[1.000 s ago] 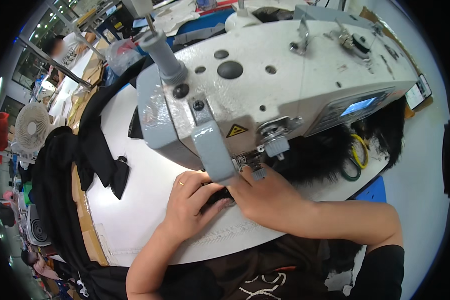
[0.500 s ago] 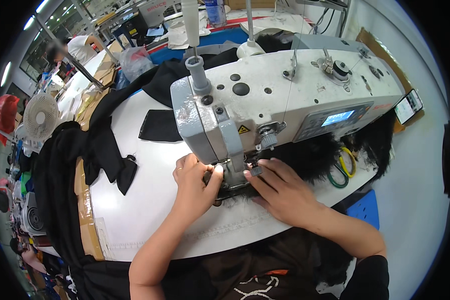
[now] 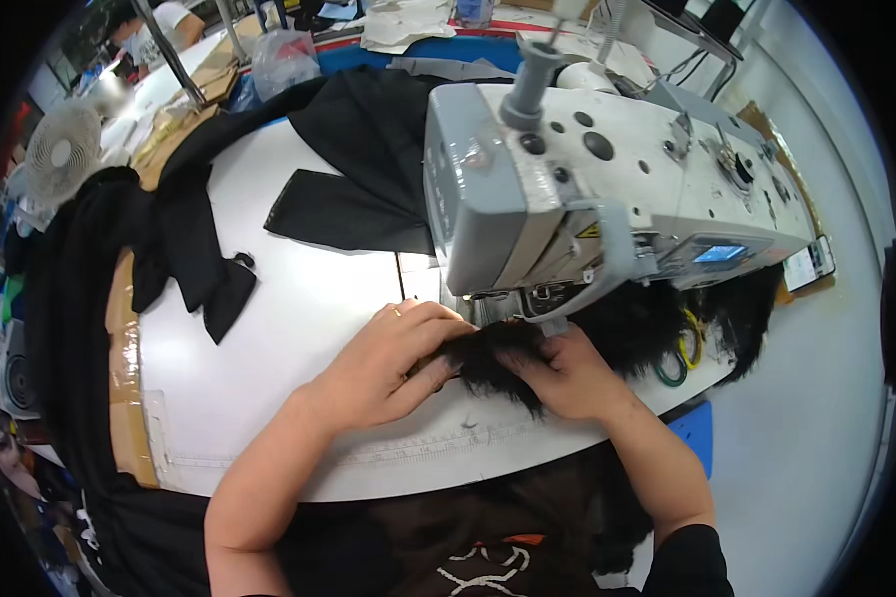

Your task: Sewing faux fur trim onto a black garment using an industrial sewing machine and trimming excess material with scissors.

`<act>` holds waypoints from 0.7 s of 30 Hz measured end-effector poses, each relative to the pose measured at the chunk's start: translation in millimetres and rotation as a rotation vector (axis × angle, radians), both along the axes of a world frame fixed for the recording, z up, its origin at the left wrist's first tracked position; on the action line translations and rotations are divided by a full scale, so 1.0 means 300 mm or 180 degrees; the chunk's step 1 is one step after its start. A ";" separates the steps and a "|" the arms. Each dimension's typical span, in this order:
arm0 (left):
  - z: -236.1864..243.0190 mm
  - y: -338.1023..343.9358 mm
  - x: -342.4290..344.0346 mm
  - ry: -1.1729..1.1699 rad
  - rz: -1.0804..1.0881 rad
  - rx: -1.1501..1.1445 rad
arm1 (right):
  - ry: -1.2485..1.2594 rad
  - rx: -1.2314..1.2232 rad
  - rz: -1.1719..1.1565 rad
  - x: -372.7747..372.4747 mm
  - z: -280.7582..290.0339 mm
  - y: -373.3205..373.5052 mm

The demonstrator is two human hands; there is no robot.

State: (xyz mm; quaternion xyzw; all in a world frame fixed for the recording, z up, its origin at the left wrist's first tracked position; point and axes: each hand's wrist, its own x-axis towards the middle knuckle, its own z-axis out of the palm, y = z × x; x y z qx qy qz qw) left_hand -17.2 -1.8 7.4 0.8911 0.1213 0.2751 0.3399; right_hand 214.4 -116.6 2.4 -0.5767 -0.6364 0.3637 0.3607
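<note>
- Far upper left, bent over a distant bench: a co-worker [image 3: 174,25] in a white top, with a white fan [image 3: 62,152] standing nearer.
- Draped along the left edge of a white worktable [image 3: 259,388]: long black cloth [image 3: 70,269], with a narrow, slanted strip [image 3: 224,298] lying across the tabletop.
- Farther right, reaching to the machine: a flat black panel [image 3: 358,214] with a squared end.
- Low over the worktable, left of the needle area: left hand [image 3: 393,363], ringed, with thumb and fingers narrowed at the fur's left end; impossible to tell whether actually pinching, with contact partly hidden.
- Between both hands, on the near side of the needle area: a small black fur piece [image 3: 498,363], shaggy hairs trailing toward the table's front edge.
- Apparently in hand: handling and positioning of fur close to the stitching point. Placement under the presser foot, not visible.
- Called for next, as a judgement: a steady hold from both sides, loose hairs kept out of the stitching line, fingertips well away from the needle.
- At the fur's right end: right hand [image 3: 567,373], clasped on the piece, thumb on top, other fingers largely out of sight.
- Above and rightward: a grey-and-white sewing machine [image 3: 607,199], small screen lit.
- Under the machine arm: a larger mass of black fur [image 3: 627,318], beside scissors [image 3: 698,346] with yellow and green handles.
- Far right: a phone-like device [image 3: 811,261], propped against cardboard.
</note>
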 end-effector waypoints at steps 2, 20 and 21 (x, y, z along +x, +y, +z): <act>-0.020 0.023 -0.009 0.0114 -0.0140 -0.0595 | -0.0095 -0.0455 -0.0080 -0.009 0.007 0.001; -0.043 0.042 -0.015 0.0351 -0.0104 -0.0910 | 0.0558 0.0069 -0.0316 -0.042 0.002 0.022; -0.042 0.048 -0.020 0.0434 -0.0164 -0.1268 | 0.0400 -0.0099 -0.0418 -0.038 0.018 0.028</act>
